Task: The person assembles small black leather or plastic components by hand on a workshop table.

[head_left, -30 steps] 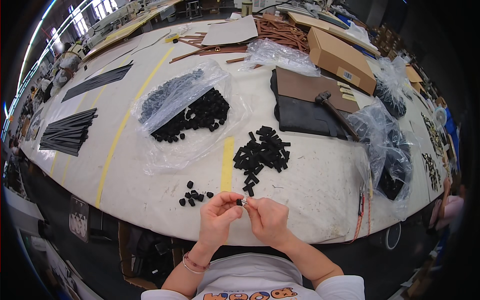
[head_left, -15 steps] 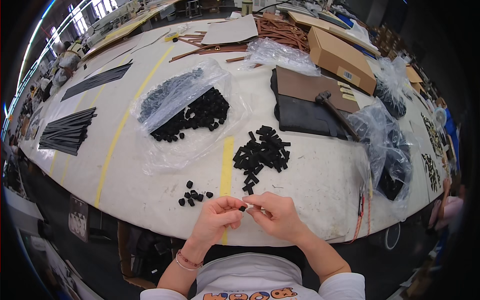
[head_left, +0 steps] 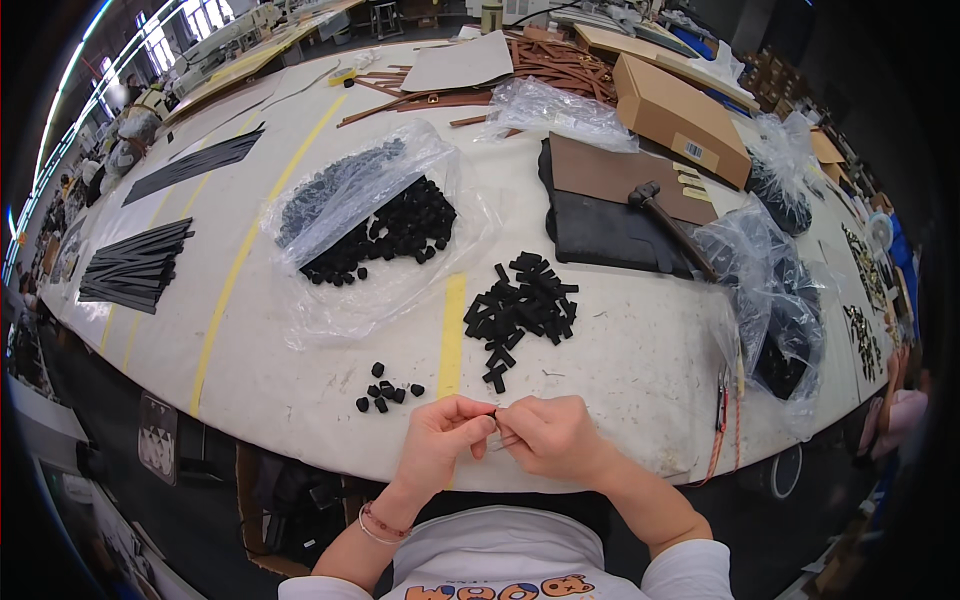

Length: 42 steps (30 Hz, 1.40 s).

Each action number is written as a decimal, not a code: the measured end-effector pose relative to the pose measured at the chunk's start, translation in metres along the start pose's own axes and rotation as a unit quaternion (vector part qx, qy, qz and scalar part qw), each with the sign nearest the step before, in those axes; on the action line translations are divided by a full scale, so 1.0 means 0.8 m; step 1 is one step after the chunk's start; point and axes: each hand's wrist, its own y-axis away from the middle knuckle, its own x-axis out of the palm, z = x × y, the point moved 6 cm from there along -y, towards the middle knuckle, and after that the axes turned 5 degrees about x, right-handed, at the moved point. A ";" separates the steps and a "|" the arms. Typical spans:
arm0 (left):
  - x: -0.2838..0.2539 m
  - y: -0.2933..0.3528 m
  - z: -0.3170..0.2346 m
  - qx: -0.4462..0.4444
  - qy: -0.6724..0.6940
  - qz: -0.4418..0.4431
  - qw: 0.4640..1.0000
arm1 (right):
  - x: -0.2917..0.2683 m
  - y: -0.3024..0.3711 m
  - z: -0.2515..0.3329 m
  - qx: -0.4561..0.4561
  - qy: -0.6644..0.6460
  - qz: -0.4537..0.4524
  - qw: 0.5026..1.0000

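My left hand (head_left: 440,445) pinches a small black piece (head_left: 492,414) between thumb and fingertips, at the table's near edge. Against the same piece, the fingers of my right hand (head_left: 552,436) are closed; whether they hold anything else is hidden. Just beyond and to the left lie several loose, short black pieces (head_left: 381,404). A pile of longer, flat black pieces (head_left: 525,305) is straight ahead of my hands. Farther left, an opened clear plastic bag (head_left: 340,325) spills many small black pieces (head_left: 420,215) onto the table.
Dark strips (head_left: 135,265) lie in bundles at the left. On the right, a hammer (head_left: 672,228) rests on a black slab (head_left: 610,240) with a brown sheet. Behind are a cardboard box (head_left: 680,115) and brown strips (head_left: 565,65). Red-handled scissors (head_left: 721,408) lie near the right edge.
My right hand has come closer to my left and turned, its fingers now closed at the small black piece. My left hand has shifted slightly right, and the piece is more covered.
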 end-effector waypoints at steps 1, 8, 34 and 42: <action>0.001 0.001 -0.007 0.064 -0.092 -0.027 0.993 | 0.001 0.001 0.002 0.007 0.041 -0.016 0.999; -0.001 0.005 -0.006 0.112 -0.105 -0.038 0.987 | 0.006 -0.003 -0.027 0.234 -0.141 0.043 0.961; 0.005 0.003 -0.002 0.022 0.128 0.014 0.991 | 0.030 0.012 -0.042 0.367 -0.341 0.005 0.865; -0.002 0.001 0.004 0.076 0.118 -0.070 0.988 | 0.013 0.004 -0.008 0.143 -0.083 -0.076 0.983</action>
